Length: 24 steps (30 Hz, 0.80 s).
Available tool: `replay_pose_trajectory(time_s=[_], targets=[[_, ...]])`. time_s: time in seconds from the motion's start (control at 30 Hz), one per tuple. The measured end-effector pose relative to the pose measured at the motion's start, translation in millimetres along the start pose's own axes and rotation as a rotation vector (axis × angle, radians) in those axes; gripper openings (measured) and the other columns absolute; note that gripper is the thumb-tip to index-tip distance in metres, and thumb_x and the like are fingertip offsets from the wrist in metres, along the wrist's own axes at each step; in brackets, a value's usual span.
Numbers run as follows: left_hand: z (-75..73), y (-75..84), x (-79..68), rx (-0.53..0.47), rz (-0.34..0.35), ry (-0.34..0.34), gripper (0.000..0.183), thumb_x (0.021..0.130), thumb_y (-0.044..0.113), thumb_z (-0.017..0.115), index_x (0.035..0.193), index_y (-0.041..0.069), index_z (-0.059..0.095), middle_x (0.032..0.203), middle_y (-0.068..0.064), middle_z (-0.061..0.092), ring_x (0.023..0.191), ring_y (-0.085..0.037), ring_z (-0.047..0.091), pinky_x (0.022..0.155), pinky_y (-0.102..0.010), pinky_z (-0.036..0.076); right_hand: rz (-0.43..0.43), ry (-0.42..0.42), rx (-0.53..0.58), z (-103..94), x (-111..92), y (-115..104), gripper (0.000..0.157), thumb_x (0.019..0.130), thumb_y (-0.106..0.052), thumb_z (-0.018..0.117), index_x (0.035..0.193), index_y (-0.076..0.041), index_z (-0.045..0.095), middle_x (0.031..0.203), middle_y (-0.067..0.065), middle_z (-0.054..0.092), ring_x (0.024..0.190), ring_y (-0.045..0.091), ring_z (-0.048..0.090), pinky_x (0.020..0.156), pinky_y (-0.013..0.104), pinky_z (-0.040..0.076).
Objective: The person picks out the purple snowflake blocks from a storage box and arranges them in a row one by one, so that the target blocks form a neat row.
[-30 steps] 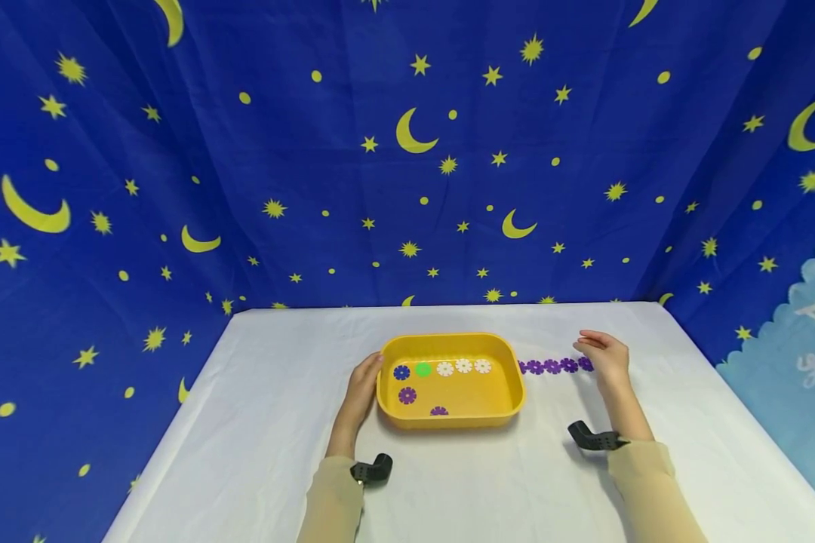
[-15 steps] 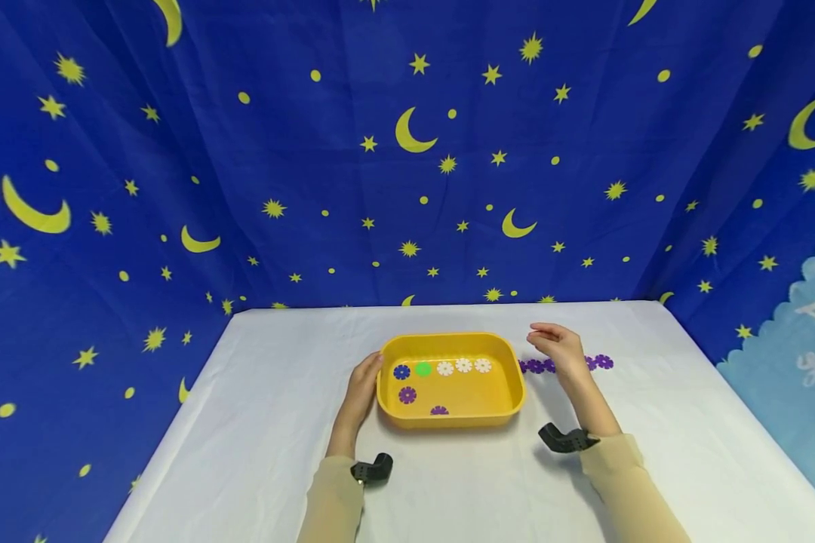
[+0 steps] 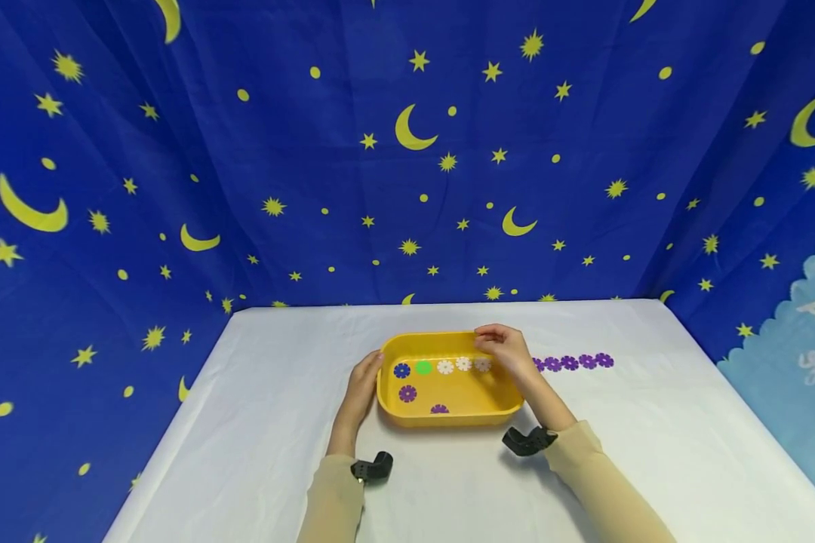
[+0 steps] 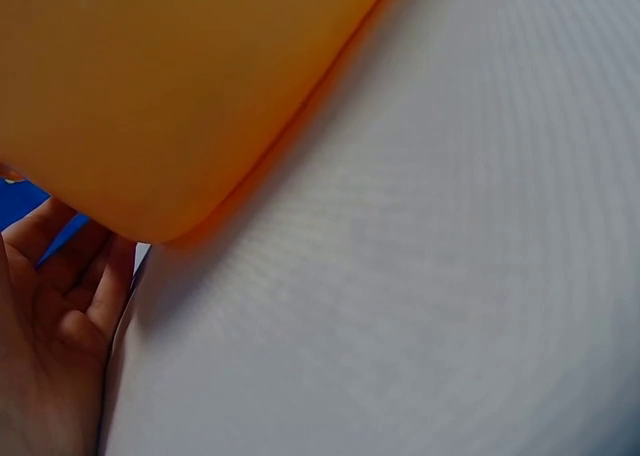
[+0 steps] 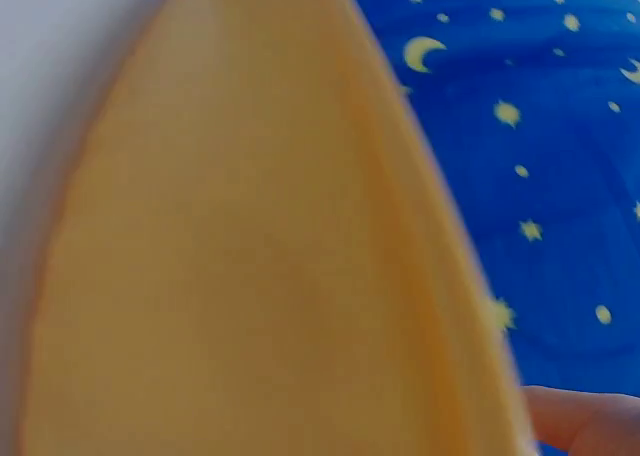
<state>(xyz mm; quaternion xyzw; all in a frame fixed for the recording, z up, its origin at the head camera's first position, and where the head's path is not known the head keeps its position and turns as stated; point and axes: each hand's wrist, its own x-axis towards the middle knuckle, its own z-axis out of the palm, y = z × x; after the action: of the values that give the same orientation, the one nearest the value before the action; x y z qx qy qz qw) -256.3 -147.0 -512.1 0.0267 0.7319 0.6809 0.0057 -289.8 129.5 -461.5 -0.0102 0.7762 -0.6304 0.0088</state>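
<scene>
A yellow plastic tray (image 3: 451,421) stands on the table. My left hand (image 3: 360,386) holds its left side, fingers against the outer wall; the left wrist view shows those fingers (image 4: 105,286) partly behind it. Over the tray's right end hovers my right hand (image 3: 505,351), fingers loosely bent, nothing seen in them. Inside lie snowflake discs: a blue one (image 3: 401,370), a green one (image 3: 423,367), white ones (image 3: 444,367), and purple ones (image 3: 407,394), one partly hidden by the front wall. In the right wrist view, the tray's wall (image 5: 240,226) covers most of that hand.
Right of the tray, a row of several purple snowflake discs (image 3: 569,363) lies on the white tablecloth (image 3: 652,452), its left end hidden by the right arm. Behind the table hangs a blue curtain (image 3: 353,256) with yellow moons and stars.
My right hand has moved left, from the far end of the purple row to above the tray's right end, uncovering the row's right end. The left hand and tray have stayed put.
</scene>
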Motion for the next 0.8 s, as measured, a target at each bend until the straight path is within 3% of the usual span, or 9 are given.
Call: replay_pose_trajectory(time_s=[0.23, 0.37, 0.6, 0.7, 0.8], targets=[[-1.6, 0.3, 1.2, -0.002, -0.001, -0.001, 0.049, 0.101, 0.032, 0.044, 0.137, -0.003, 0.047, 0.142, -0.021, 0.048, 0.138, -0.033, 0.04, 0.119, -0.044, 0.027, -0.03, -0.124, -0.027, 34.2, -2.9, 0.9, 0.03, 0.084, 0.007, 0.063, 0.112, 0.016, 0.059, 0.102, 0.029, 0.067, 0.078, 0.005, 0.065, 0.073, 0.017, 0.057], [-1.7, -2.9, 2.7, 0.009, 0.003, -0.001, 0.049, 0.102, 0.031, 0.043, 0.136, -0.004, 0.047, 0.141, -0.022, 0.049, 0.137, -0.036, 0.041, 0.118, -0.048, 0.028, -0.047, -0.198, -0.03, 52.9, -4.0, -0.4, 0.032, 0.082, 0.006, 0.065, 0.111, 0.017, 0.058, 0.102, 0.031, 0.067, 0.078, 0.008, 0.066, 0.072, 0.02, 0.058], [-0.8, -27.8, 15.1, -0.015, -0.011, 0.022, 0.054, 0.1, 0.039, 0.045, 0.137, 0.0, 0.048, 0.143, -0.019, 0.048, 0.139, -0.033, 0.038, 0.12, -0.047, 0.023, -0.02, -0.26, -0.041, 75.8, 1.6, 0.8, 0.029, 0.081, 0.006, 0.066, 0.108, 0.015, 0.061, 0.098, 0.027, 0.069, 0.065, 0.003, 0.058, 0.055, 0.014, 0.047], [-0.5, -31.7, 16.9, 0.0, -0.004, 0.043, 0.056, 0.098, 0.042, 0.046, 0.136, 0.001, 0.049, 0.142, -0.018, 0.05, 0.138, -0.032, 0.04, 0.12, -0.046, 0.025, -0.051, -0.314, -0.066, 82.9, 3.9, 5.3, 0.028, 0.08, 0.007, 0.067, 0.106, 0.015, 0.062, 0.098, 0.03, 0.068, 0.07, 0.005, 0.063, 0.061, 0.014, 0.054], [-1.9, -32.7, 17.2, 0.015, 0.01, 0.057, 0.056, 0.098, 0.043, 0.047, 0.134, 0.0, 0.051, 0.14, -0.019, 0.051, 0.136, -0.033, 0.042, 0.119, -0.047, 0.027, -0.072, -0.402, -0.069, 89.3, 3.1, 8.6, 0.028, 0.08, 0.009, 0.067, 0.105, 0.018, 0.061, 0.099, 0.033, 0.067, 0.076, 0.016, 0.069, 0.072, 0.023, 0.06]])
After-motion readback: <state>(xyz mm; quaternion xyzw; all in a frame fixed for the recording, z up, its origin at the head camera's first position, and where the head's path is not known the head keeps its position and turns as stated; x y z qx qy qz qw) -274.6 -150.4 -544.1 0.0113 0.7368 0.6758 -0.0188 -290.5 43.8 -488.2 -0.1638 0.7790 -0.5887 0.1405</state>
